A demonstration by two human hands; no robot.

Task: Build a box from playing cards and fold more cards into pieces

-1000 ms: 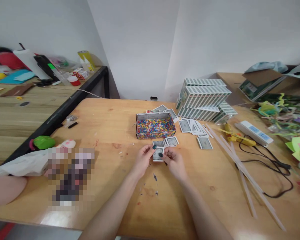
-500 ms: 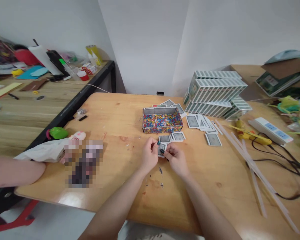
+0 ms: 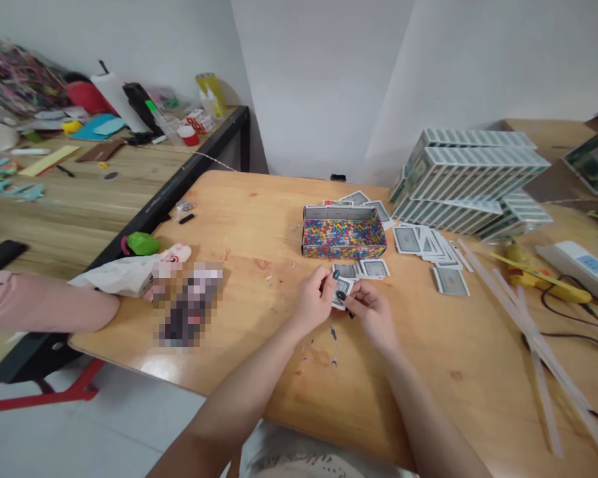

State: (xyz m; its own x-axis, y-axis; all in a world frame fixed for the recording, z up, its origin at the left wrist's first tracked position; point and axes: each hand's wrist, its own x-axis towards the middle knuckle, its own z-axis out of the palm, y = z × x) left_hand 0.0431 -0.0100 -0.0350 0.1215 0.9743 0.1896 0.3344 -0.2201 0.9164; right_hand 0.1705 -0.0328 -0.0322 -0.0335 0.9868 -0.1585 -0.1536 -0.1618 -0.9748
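Both my hands meet over the wooden table [image 3: 259, 219] and pinch one small playing card [image 3: 341, 289] with a grey patterned back. My left hand [image 3: 313, 300] grips its left edge, thumb and fingers closed. On the card's right edge, my right hand [image 3: 371, 310] is closed as well, dark-painted nails showing. Just beyond the card lie two more cards [image 3: 361, 269] face down, and behind them stands an open box [image 3: 343, 233] with a multicoloured speckled outside.
Stacked card packs [image 3: 471, 179] sit at the back right, with loose cards [image 3: 428, 249] spread before them. Long clear sticks [image 3: 523, 312], a yellow glue gun [image 3: 543, 279] and a power strip [image 3: 578, 265] lie right. Another person's arm [image 3: 44, 309] rests at the left by a white bag [image 3: 117, 273].
My view has swung left and down, so everything sits further right in frame. My hands stay together on the card, which now shows less between my fingers.
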